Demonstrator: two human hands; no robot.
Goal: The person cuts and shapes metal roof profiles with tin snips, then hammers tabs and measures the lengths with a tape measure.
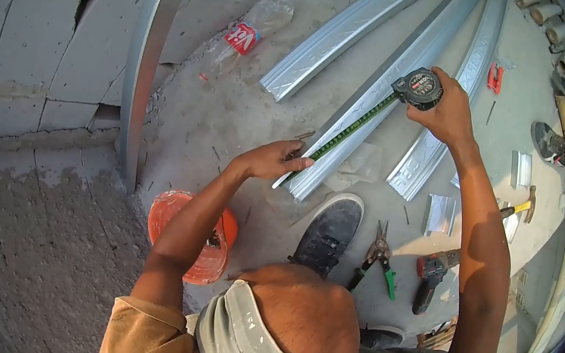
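My right hand (450, 112) is wrapped round the case of a black tape measure (421, 88). Its green blade (358, 124) is drawn out along a long silver metal channel (401, 78). Near the channel's close end, my left hand (272, 160) is closed, with the thumb pressing the blade's end against the metal; the exact tip is hidden. Two more metal channels flank this one: a wide one (338, 36) on the left and another (426, 157) on the right. My dark shoe (329, 232) stands just below the measured channel's end.
An orange hard hat (169, 215), green-handled snips (378, 253), a cordless drill (430, 275) and a hammer (525, 205) lie on the floor. Short channel offcuts (440, 214) sit at right. A plastic bottle (265, 19) and upright metal stud (144, 70) stand left. Another person's shoe (549, 144) is at right.
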